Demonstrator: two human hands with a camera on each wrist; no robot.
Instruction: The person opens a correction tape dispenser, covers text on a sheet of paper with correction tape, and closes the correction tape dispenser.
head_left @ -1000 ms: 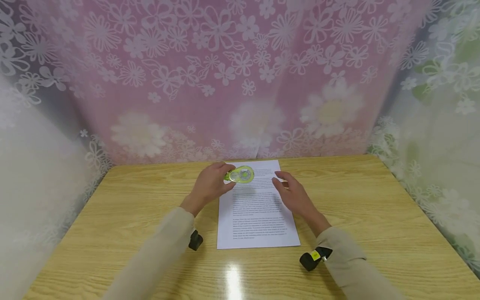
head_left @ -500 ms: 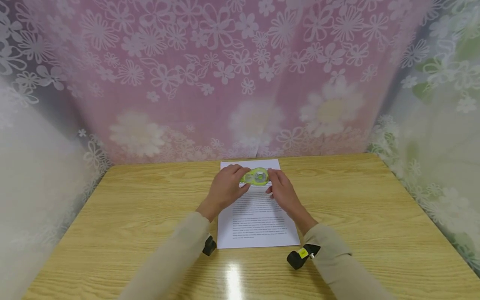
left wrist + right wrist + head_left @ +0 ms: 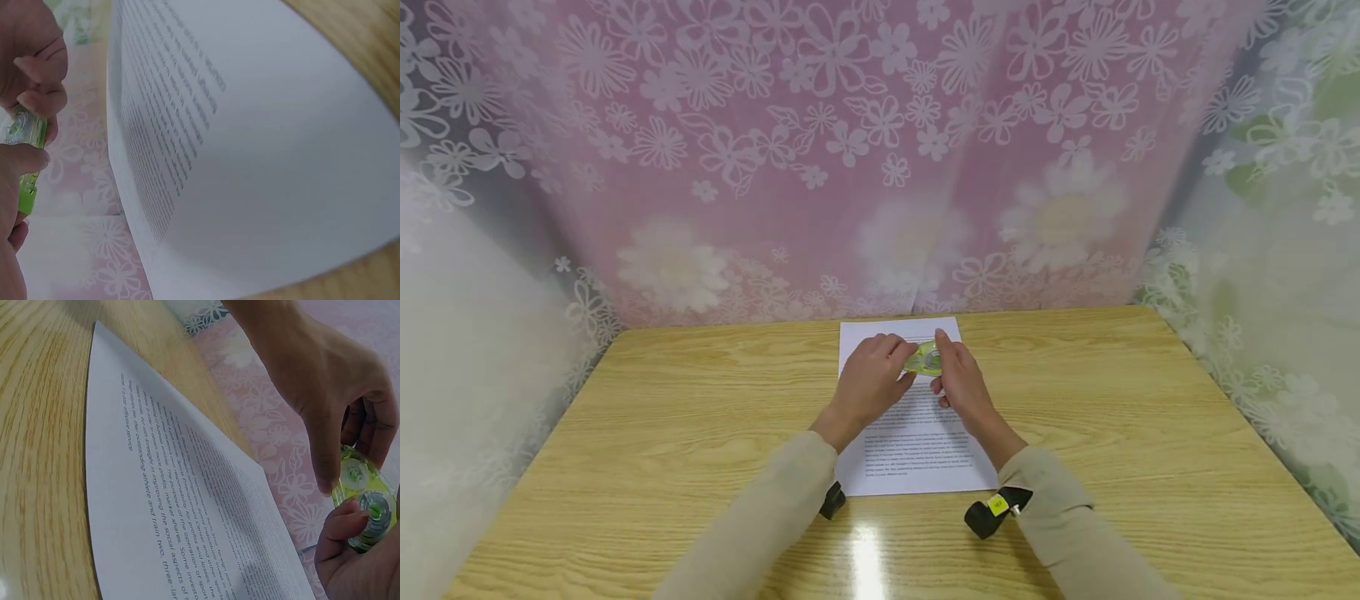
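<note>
A lime-green, see-through correction tape (image 3: 924,358) is held above the upper part of a printed sheet of paper (image 3: 917,454). At its narrow end, my left hand (image 3: 868,380) pinches it between thumb and fingers. My right hand (image 3: 966,385) grips the wide, round end, thumb lying across the case. In the right wrist view the clear case of the correction tape (image 3: 359,475) shows round wheels inside. Part of the case is covered by both hands, and its tip is hidden.
The sheet lies on a wood-grain table (image 3: 700,400). A pink flowered curtain (image 3: 790,208) hangs along the back edge, with pale flowered cloth (image 3: 1285,292) at the sides. A black wrist camera (image 3: 988,514) sits under the right sleeve.
My left hand has carried the correction tape to the right, off the left side of the sheet's top. My right hand has come in and taken hold of its round end.
</note>
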